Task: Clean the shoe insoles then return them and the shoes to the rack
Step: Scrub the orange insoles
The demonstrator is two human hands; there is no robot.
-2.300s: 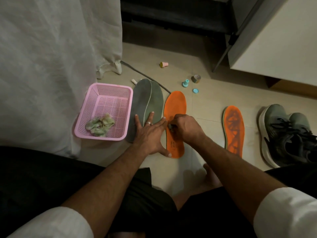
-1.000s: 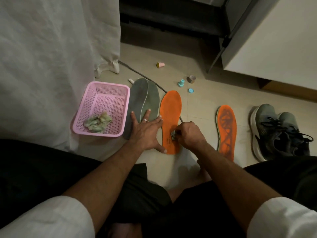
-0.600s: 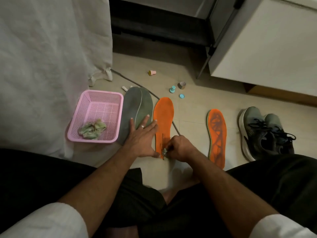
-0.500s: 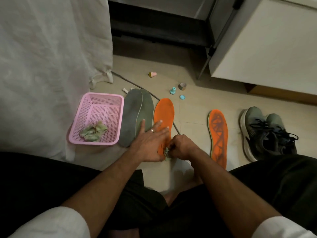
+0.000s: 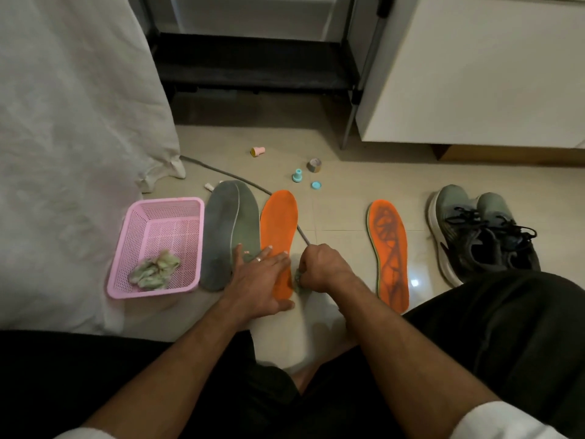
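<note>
An orange insole (image 5: 278, 223) lies on the tiled floor in front of me. My left hand (image 5: 258, 280) rests flat across its heel end and the two grey insoles (image 5: 229, 226) beside it. My right hand (image 5: 323, 267) is closed on a small crumpled wipe (image 5: 297, 277) at the heel's right edge. A second orange insole (image 5: 388, 251), marked with dark streaks, lies further right. A pair of grey shoes (image 5: 478, 232) with black laces stands at the far right.
A pink basket (image 5: 164, 217) holding used wipes (image 5: 155, 274) sits left of the insoles. Small caps and bottles (image 5: 304, 172) and a cable (image 5: 202, 164) lie on the floor behind. A dark rack (image 5: 253, 68), a white cabinet (image 5: 474, 74) and a white cloth (image 5: 63, 122) border the floor.
My right hand has drawn the wipe down the orange insole from its middle to the heel edge. My left hand has shifted further onto the insole. The camera tilted up.
</note>
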